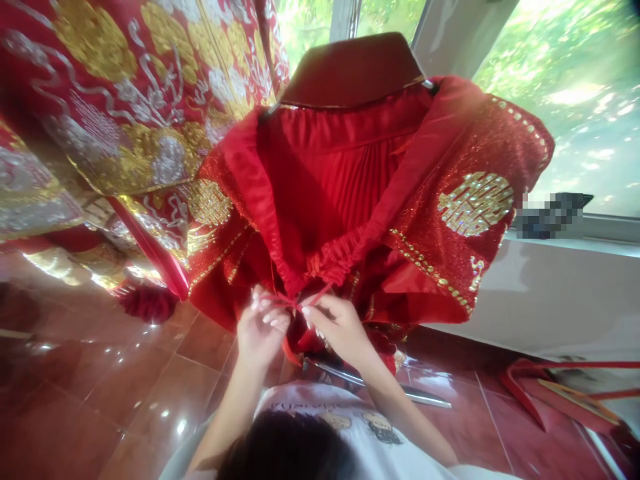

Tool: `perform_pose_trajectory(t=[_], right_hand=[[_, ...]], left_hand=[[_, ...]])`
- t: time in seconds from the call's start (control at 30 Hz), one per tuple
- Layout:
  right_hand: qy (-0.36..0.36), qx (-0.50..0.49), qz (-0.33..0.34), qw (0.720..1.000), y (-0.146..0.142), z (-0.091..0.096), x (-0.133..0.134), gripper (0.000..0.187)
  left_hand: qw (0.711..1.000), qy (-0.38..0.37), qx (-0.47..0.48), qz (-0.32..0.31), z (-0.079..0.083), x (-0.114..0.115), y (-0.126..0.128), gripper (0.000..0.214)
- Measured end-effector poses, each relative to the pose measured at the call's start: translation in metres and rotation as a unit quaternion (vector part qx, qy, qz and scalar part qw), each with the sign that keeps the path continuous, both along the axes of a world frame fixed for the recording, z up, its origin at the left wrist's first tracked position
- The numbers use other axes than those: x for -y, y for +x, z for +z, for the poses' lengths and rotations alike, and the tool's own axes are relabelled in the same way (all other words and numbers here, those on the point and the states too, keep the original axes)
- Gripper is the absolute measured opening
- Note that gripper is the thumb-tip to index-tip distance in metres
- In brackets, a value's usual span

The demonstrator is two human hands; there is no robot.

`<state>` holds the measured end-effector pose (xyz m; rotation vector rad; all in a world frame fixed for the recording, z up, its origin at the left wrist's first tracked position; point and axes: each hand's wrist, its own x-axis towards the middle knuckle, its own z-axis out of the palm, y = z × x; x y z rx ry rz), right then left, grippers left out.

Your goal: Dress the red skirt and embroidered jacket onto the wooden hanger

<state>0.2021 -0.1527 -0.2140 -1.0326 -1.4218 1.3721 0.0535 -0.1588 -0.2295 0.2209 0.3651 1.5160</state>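
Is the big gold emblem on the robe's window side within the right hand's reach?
Probably yes: the right hand pinches the ties just below, and the emblem lies uncovered on the robe with nothing between; the hand is busy, though.

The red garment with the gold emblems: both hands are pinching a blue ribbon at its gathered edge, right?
Not quite. The head view shows the left hand and right hand pinching a ribbon at the gathered edge of the red garment, but the ribbon is red, not blue.

A thin red ribbon (320, 293) stretches taut below the gathered waist of the red skirt (330, 173).
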Motion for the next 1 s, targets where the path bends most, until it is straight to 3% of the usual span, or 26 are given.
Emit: perform_pose_trajectory(t=[0.07,0.13,0.2,0.23,0.3,0.37,0.4,0.43,0.5,0.53,0.6,0.67,0.73,0.83,0.93,1.0], right_hand=[[-0.001,0.003,0.009,1.0,0.003,-0.001,0.0,0.022],[-0.008,0.009,0.009,1.0,0.009,-0.003,-0.001,0.023],[-0.003,0.018,-0.012,1.0,0.019,-0.004,-0.002,0.024],[0.006,0.026,-0.027,0.999,0.024,-0.004,-0.002,0.024],[0.038,0.048,-0.055,0.997,0.03,-0.003,-0.001,0.023],[0.073,0.075,-0.057,0.993,0.031,-0.001,0.001,0.022],[0.089,0.088,-0.05,0.991,0.029,0.001,0.003,0.022],[0.106,0.1,-0.042,0.988,0.026,0.002,0.004,0.022],[0.144,0.115,-0.03,0.982,0.019,0.003,0.006,0.022],[0.164,0.119,-0.03,0.979,0.015,0.003,0.007,0.022],[0.199,0.13,-0.043,0.97,0.012,0.004,0.008,0.021],[0.228,0.147,-0.063,0.96,0.013,0.006,0.008,0.02],[0.262,0.17,-0.088,0.946,0.021,0.011,0.007,0.017],[0.331,0.218,-0.164,0.904,0.04,0.028,0.008,0.01],[0.384,0.267,-0.211,0.858,0.063,0.057,0.012,0.005],[0.399,0.272,-0.241,0.842,0.079,0.075,0.013,0.004]], left_hand=[[0.996,0.079,0.021,0.025,0.011,0.002,-0.018,0.039],[0.984,0.162,-0.025,0.066,0.021,0.002,-0.045,0.034],[0.957,0.207,-0.153,0.133,0.026,0.002,-0.076,0.03],[0.93,0.207,-0.239,0.188,0.026,0.002,-0.089,0.029],[0.829,0.176,-0.41,0.337,0.023,0.003,-0.105,0.026],[0.695,0.161,-0.55,0.434,0.018,0.005,-0.101,0.022],[0.644,0.166,-0.611,0.43,0.016,0.007,-0.092,0.019],[0.612,0.177,-0.664,0.392,0.014,0.008,-0.078,0.016],[0.6,0.205,-0.73,0.257,0.011,0.009,-0.044,0.016],[0.614,0.215,-0.734,0.195,0.01,0.008,-0.026,0.017],[0.677,0.223,-0.696,0.087,0.007,0.002,0.004,0.019],[0.735,0.213,-0.644,0.018,0.007,-0.005,0.02,0.025],[0.743,0.206,-0.637,0.009,0.013,-0.01,0.023,0.032],[0.673,0.273,-0.682,0.088,0.038,-0.013,0.012,0.034],[0.582,0.356,-0.698,0.219,0.079,-0.01,-0.007,0.026],[0.549,0.35,-0.695,0.305,0.106,-0.01,-0.025,0.016]])
